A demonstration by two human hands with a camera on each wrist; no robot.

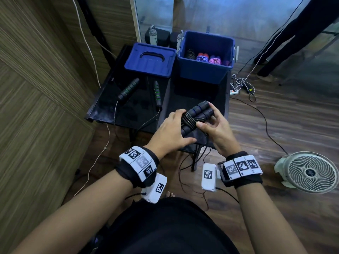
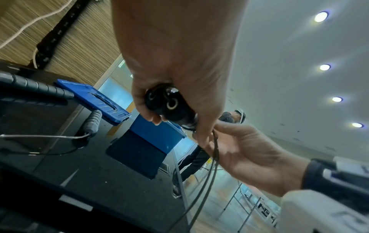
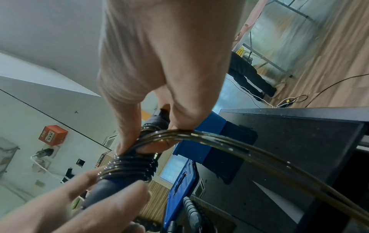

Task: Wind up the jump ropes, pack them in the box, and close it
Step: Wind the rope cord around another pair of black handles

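Over table: both hands (image 1: 172, 132) grip jump rope handles (image 1: 197, 116), cord wound.

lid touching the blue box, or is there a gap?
Apart. The head view shows the lid lying flat on the black table left of the blue box, with a dark strip between their near edges.

You hold a black jump rope with blue-ringed handles (image 1: 197, 115), its two handles side by side and its cord coiled round their middle. A second rope with green-ringed handles (image 1: 128, 88) lies unwound on the black table. Behind it, the blue box (image 1: 204, 68) stands open with wound ropes inside, its blue lid (image 1: 149, 60) just left.
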